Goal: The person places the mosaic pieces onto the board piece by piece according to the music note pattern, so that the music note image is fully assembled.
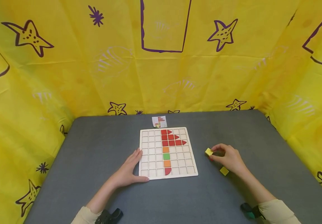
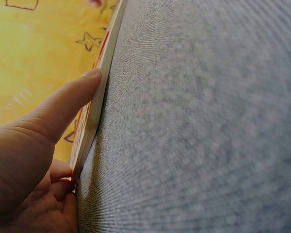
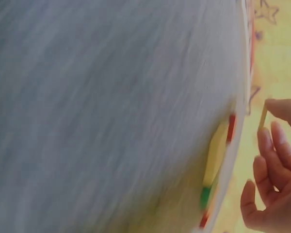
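Board (image 1: 174, 162) lies flat on the grey table (image 1: 94, 149), in front of the person, and it is divided in small square cells. The left hand (image 1: 126, 171) is spread wide, with the thumb against the near edge of the board and the other fingers along its left edge; it touches the board at this corner. The right hand (image 1: 231, 159) is narrow, well apart from the board on its right side, and it pinches a yellow piece (image 1: 209, 151) between thumb and finger. A red piece (image 1: 211, 159) shows just under these fingertips; I cannot tell if the hand touches it. A second yellow block (image 1: 224, 170) lies on the table, near the wrist. In the right wrist view, more pieces are seen along the table, but they are blurred.

On the board, three rows of red shapes (image 1: 172, 143) become longer toward the person, and each ends in a point at the right. Below them, in one column, sit an orange square (image 1: 165, 150), a green square (image 1: 166, 156), a second orange one (image 1: 167, 163) and a red rounded shape (image 1: 167, 171). Just beyond the far edge lies a card (image 1: 162, 122) with a coloured picture. Behind the table hangs yellow cloth (image 1: 177, 71) with starfish drawings
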Demonstrator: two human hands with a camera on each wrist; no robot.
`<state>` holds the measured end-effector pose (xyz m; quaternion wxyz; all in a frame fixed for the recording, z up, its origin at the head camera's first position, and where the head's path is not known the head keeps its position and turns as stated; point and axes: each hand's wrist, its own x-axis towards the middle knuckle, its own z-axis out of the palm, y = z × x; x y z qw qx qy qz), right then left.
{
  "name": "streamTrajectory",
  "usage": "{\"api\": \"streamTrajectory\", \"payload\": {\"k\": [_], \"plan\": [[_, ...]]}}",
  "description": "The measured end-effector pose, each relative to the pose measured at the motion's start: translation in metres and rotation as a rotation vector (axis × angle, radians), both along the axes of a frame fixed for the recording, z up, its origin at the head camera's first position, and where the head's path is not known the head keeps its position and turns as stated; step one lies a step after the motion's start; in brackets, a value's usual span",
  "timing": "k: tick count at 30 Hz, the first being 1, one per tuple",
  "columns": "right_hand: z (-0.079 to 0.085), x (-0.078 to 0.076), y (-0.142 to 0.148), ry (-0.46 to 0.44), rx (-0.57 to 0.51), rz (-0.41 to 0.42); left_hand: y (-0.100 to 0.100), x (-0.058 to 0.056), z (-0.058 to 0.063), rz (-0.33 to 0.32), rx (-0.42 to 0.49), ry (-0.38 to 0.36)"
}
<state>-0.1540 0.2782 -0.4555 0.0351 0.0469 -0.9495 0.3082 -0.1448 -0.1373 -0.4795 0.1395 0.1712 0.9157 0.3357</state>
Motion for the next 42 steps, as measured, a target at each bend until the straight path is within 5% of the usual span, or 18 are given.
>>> {"api": "streamTrajectory", "payload": {"k": [9,16,24,34,42], "plan": [[0.001,-0.006,-0.057,-0.026,-0.129,0.081,-0.001,0.000,0.000,-0.007,0.011,0.002],[0.002,-0.009,-0.104,-0.058,-0.163,0.295,-0.001,0.000,0.001,-0.004,0.018,0.003],[-0.003,-0.015,-0.145,0.028,-0.039,0.518,-0.003,0.000,-0.001,-0.007,0.014,-0.003],[-0.002,-0.021,-0.162,0.058,0.091,0.645,-0.003,0.001,0.000,-0.014,0.030,-0.014],[-0.002,-0.020,-0.166,0.097,0.119,0.668,-0.004,0.001,-0.001,-0.012,0.024,-0.011]]}}
